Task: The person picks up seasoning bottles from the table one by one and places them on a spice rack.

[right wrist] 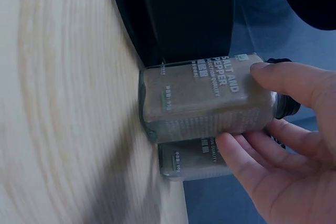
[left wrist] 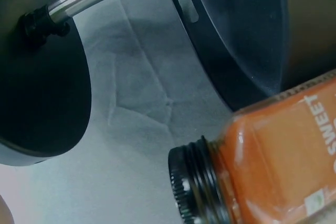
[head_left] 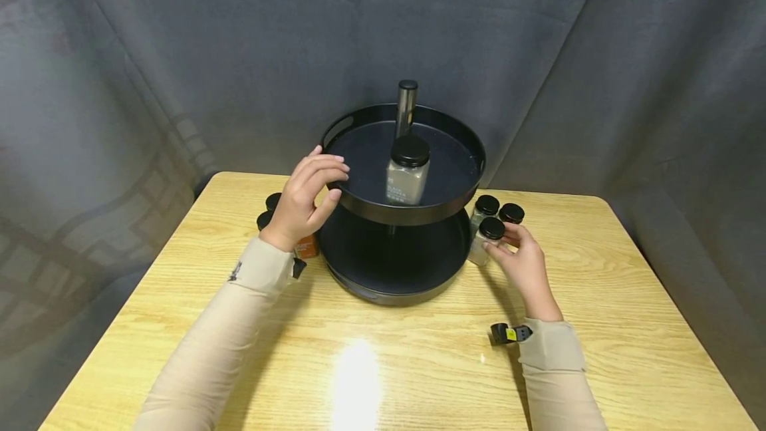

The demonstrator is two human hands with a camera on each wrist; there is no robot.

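Observation:
My right hand [head_left: 522, 263] grips a square glass jar [right wrist: 202, 95] labelled salt and pepper, thumb on its near side below the black lid; the jar stands upright on the table. A second jar [right wrist: 174, 162] stands close behind it in the right wrist view. My left hand [head_left: 304, 199] is at the left rim of the upper tier of a black two-tier turntable tray [head_left: 391, 213], its fingers loosely bent and holding nothing; whether they touch the rim, I cannot tell. On that upper tier stands a black pepper jar [head_left: 407, 181].
Beside my left wrist are an orange jar [head_left: 306, 247], marked sweet, and black-lidded jars [head_left: 274, 201], partly hidden. Two more lids [head_left: 487, 204] show behind my right hand. A metal post [head_left: 406, 108] rises from the tray. Grey curtain [head_left: 299, 52] surrounds the wooden table [head_left: 419, 351].

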